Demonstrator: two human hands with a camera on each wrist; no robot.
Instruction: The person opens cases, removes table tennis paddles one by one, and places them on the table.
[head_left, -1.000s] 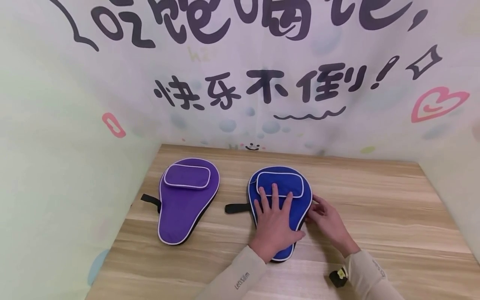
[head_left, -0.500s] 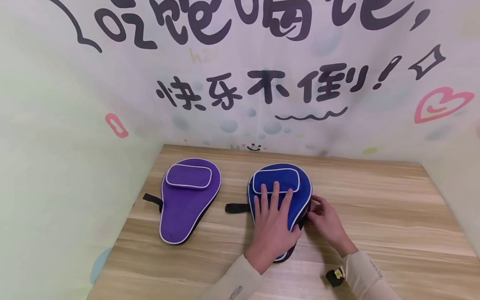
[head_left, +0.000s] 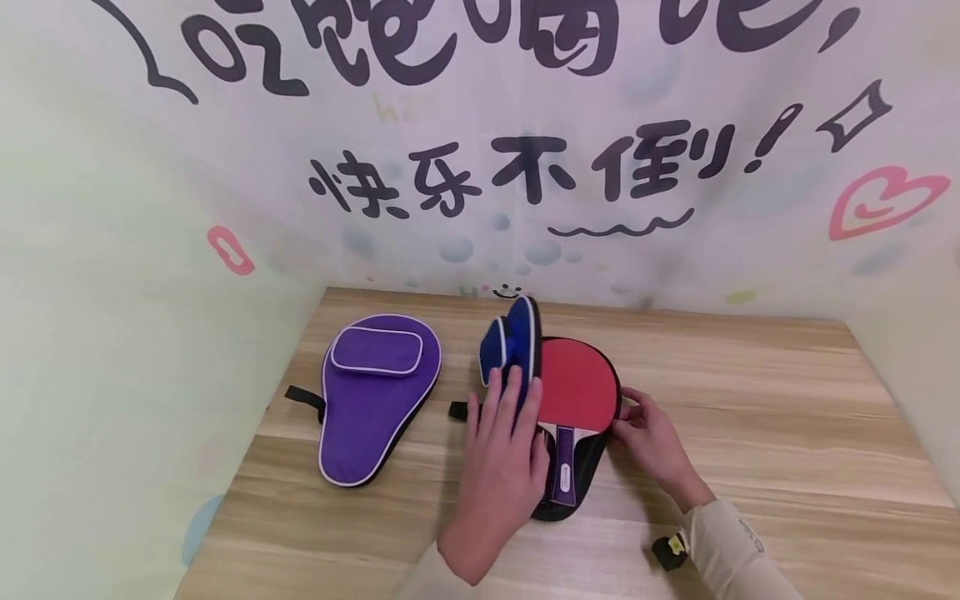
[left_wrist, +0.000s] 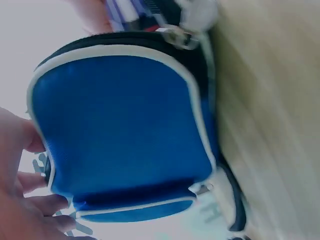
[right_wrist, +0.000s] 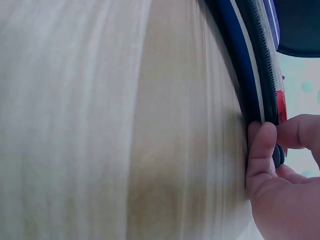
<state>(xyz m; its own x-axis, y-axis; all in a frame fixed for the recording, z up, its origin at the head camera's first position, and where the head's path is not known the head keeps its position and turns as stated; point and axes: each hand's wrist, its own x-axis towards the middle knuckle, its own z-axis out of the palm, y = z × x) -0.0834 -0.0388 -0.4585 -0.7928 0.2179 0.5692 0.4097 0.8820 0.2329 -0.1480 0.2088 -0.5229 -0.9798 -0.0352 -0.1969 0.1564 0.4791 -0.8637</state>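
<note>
The blue table-tennis bat case [head_left: 493, 354] sits just right of the middle of the wooden tabletop [head_left: 750, 400], unzipped, its fabric front cover [left_wrist: 125, 120] raised on edge. White piping follows the cover's rounded outline and its padded oblong pocket, and toothed zip [right_wrist: 266, 55] runs along the dark rim. The bat [head_left: 577, 383] lies face up in the black lower half [head_left: 591, 462], with a smooth, matte red round blade, pale wood shoulders and a flat purple handle [head_left: 565, 479] bearing a light oval label, its end toward the person. The left hand [head_left: 498, 454] rests against the raised cover, fingers together and nearly straight; the right hand [head_left: 656, 446] pinches the case's right rim between thumb and fingers. A black strap [head_left: 459, 411] sticks out at the case's left. Further left, well apart, a purple bat case [head_left: 375, 425] of the same pear shape lies flat, white-piped, with an oblong pocket and black loop [head_left: 303, 397]. Beside the beige right sleeve [head_left: 735, 546] is a small black block [head_left: 667, 552] with a yellowish patch. Behind the streaky wood grain hangs a pale printed backdrop [head_left: 720, 275] with bold dark Chinese characters.
</note>
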